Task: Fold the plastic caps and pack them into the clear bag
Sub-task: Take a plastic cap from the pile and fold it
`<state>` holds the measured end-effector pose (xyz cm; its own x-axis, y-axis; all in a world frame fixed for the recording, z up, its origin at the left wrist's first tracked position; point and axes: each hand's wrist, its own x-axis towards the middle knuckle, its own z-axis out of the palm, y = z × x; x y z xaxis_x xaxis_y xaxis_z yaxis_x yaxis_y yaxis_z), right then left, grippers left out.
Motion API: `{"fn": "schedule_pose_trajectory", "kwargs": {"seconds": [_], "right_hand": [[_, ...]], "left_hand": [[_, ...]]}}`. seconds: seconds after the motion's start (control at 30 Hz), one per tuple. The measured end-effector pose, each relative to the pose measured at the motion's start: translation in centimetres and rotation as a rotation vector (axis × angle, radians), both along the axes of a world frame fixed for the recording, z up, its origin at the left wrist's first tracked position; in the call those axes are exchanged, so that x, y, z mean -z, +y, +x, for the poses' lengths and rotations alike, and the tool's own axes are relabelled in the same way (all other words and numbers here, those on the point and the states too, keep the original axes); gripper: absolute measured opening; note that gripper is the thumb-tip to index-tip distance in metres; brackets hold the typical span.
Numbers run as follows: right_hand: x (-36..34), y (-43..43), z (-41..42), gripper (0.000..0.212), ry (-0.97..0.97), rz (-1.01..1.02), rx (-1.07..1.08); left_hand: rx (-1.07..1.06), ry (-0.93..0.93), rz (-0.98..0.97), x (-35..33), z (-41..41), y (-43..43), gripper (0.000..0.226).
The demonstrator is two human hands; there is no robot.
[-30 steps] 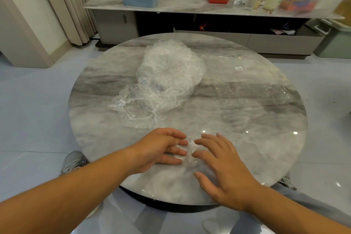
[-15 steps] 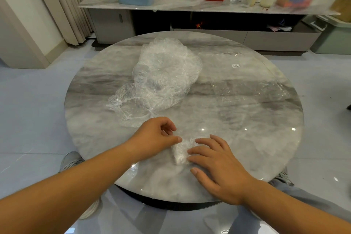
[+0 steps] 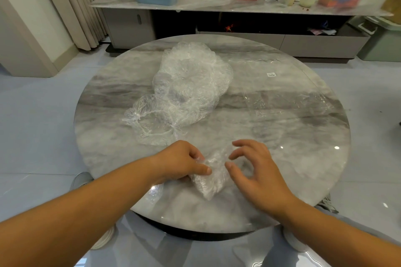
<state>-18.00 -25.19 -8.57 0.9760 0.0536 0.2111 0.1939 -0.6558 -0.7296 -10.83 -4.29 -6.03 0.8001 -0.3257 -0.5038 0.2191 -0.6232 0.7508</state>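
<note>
At the near edge of the round marble table [image 3: 308, 182] the person has one folded cap [image 3: 209, 182] down on the surface, a small crumpled wad of clear film lying between the two hands. The left hand [image 3: 182, 161] has hold of it: its fingers are curled in and the forefinger lies across the wad's left end, pinching it against the table. The right hand [image 3: 258, 171] sits just to the right with fingers spread and loosely bent, gripping nothing; its thumb tip comes right up to the film, though I cannot tell whether it touches. Farther back, toward the middle, lies the pile of caps [image 3: 191, 86], puffy and tangled, with one loose cap [image 3: 152, 123] spilling out at its near left, its gathered rim showing. The clear bag [image 3: 286, 104] lies flat on the right side, well apart from the hands, a small label [image 3: 271, 74] just beyond it. I would judge this stuff nearly weightless, soft and springy, and slick on polished stone, so a fold will want to puff open unless pressed flat. Best taken by the bunched elastic edge or pinched across the whole wad, since a single layer would likely slip or stretch.
</note>
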Motion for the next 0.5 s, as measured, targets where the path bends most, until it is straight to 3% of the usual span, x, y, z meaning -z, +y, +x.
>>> {"fn": "schedule_pose_trajectory", "kwargs": {"seconds": [0.1,0.23,0.4,0.5], "right_hand": [[-1.3,0.5,1.0,0.048,0.307,0.119,0.173],[-2.9,0.6,2.5,0.079,0.592,0.475,0.274],[-3.2,0.3,3.2,0.056,0.724,0.827,0.202],[-3.4,0.5,3.2,0.043,0.671,0.927,0.199]], "left_hand": [[-0.039,0.077,-0.124,0.1,-0.4,0.2,0.032],[-0.132,0.179,-0.325,-0.2,-0.7,0.3,0.019],[-0.155,0.364,-0.481,-0.8,-1.8,0.0,0.012],[-0.147,0.437,-0.481,-0.9,-2.2,-0.1,0.037]]}}
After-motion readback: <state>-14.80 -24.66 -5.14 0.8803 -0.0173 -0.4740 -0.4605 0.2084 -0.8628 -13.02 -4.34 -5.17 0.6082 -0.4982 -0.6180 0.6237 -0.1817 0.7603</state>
